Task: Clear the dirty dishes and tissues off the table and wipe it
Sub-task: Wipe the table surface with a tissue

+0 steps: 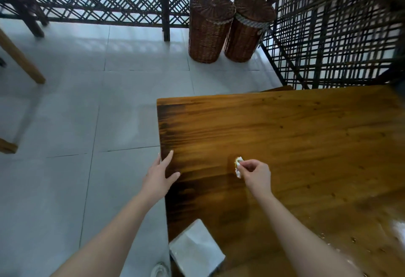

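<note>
- Nearest me, a white napkin pack (196, 250) is lying at the near-left edge of the tabletop (295, 134), just left of my right forearm.
- I am pinching a small crumpled tissue (238, 172) in the curled fingertips of my right hand (256, 176) and pressing it to the wood. It is lying just left of that hand, its long axis running away from me.
- My left hand (160, 176) is resting flat on the left edge, fingers straight, holding nothing, apart from the right.
- Crumbs (355, 241) are lying to the near right, so I am judging the wiping unfinished; the right hand is nearer them.
- Two baskets (210, 29) are standing on the floor beyond, well out of the way.
</note>
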A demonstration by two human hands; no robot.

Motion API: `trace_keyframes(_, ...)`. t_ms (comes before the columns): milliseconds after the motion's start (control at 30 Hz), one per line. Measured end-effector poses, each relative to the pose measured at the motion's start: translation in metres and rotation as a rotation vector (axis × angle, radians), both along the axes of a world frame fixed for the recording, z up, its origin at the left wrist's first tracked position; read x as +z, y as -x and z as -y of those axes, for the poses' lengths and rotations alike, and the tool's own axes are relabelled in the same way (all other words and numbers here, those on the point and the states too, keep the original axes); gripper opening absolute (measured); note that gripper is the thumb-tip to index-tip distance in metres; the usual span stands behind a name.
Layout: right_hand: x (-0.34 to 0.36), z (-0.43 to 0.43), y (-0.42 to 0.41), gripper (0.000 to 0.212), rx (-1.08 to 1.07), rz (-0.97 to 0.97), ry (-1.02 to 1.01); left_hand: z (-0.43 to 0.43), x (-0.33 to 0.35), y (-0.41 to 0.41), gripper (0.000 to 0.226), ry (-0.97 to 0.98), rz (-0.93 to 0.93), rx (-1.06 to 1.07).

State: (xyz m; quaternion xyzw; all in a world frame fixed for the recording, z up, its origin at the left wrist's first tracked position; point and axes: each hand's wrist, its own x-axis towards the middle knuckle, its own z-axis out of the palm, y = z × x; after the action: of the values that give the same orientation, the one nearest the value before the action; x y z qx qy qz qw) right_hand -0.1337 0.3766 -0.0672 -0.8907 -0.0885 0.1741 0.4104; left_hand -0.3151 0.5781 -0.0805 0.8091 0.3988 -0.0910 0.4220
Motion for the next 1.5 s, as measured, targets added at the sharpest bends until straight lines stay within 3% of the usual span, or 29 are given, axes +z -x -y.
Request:
trace_keyframes(300,0.028,0.114,-0.005,0.009,0.017,0.035,-0.081,0.102,0.058,-0.001,0.063,-0.155,0.031,-0.048)
trace_keyframes(400,0.041,0.147,-0.008,0.026,0.037,0.054,-0.117,0.145,0.071,-0.005,0.063,-0.194,0.016,-0.065)
trace_keyframes(600,0.056,0.223,-0.012,0.028,0.041,0.063,-0.114,0.223,0.084,-0.009,0.063,-0.146,0.053,-0.045)
trace_keyframes(967,0.064,0.331,-0.006,0.007,-0.040,0.022,-0.056,0.313,0.078,-0.010,0.065,-0.049,0.052,-0.089)
trace_keyframes(1267,0.052,0.390,0.018,0.008,-0.213,0.015,-0.047,0.360,0.048,0.009,0.067,-0.056,0.044,-0.317)
trace_keyframes(1500,0.034,0.433,0.028,0.007,-0.258,0.011,0.003,0.399,0.036,0.013,0.067,-0.050,-0.038,-0.365)
